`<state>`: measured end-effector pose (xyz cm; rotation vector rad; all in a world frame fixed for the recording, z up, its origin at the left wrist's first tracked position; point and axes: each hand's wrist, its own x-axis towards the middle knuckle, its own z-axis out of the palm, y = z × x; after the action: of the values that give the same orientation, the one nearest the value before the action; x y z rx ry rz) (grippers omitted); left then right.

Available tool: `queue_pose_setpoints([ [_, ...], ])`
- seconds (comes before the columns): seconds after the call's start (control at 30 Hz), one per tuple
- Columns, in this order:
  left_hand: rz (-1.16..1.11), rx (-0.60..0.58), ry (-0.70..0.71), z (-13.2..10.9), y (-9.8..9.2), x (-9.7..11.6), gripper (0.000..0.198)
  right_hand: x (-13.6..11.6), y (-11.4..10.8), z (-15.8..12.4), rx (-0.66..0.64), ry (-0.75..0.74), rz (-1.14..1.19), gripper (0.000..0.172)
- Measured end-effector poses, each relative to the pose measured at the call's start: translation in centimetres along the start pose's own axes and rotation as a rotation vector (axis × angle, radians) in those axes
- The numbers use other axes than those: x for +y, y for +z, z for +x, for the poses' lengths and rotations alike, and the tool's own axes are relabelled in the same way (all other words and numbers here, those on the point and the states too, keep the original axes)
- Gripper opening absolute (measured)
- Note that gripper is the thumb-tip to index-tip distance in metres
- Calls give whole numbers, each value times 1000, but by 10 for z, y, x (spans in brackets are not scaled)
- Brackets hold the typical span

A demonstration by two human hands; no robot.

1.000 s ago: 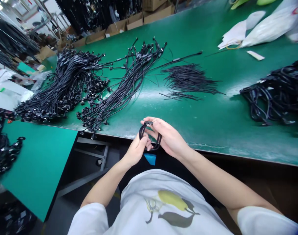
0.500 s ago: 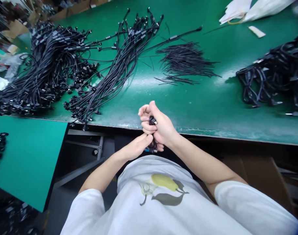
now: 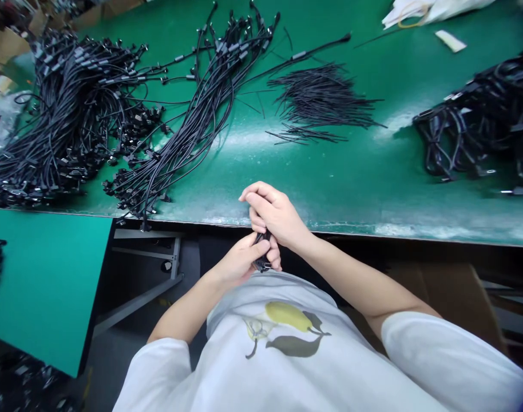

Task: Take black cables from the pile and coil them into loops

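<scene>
My right hand is curled into a fist round a coiled black cable, just off the near edge of the green table. Only a small dark bit of the cable shows below the fingers. My left hand comes up from below and pinches the cable's lower end with thumb and fingers. Both hands are close to my chest, touching each other.
A big heap of black cables and a straighter bundle lie at the left. Thin black ties sit mid-table. Coiled cables are piled at right. White bags lie far right. A lower green side table stands at left.
The cable loop, open between my hands a second ago, is now squeezed tight inside my right fist. Both hands drew back toward my chest, and the view tilted down.
</scene>
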<state>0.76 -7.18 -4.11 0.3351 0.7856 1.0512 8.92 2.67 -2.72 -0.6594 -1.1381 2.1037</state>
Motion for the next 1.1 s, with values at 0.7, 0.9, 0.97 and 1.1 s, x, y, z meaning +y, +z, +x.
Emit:
queue_pose_setpoints([
  [0.7, -212, 228, 139, 21, 11, 6, 29, -3, -32, 1, 75, -299, -499, 41],
  [0.9, -126, 384, 596, 25, 9, 30, 33, 24, -28, -22, -49, -400, -993, 46],
  [0.97, -55, 407, 625, 25, 12, 30, 33, 33, -23, -24, -30, -450, -1102, 42],
  [1.1, -47, 424, 641, 25, 17, 26, 32, 41, -14, -18, 17, -516, -1197, 42],
])
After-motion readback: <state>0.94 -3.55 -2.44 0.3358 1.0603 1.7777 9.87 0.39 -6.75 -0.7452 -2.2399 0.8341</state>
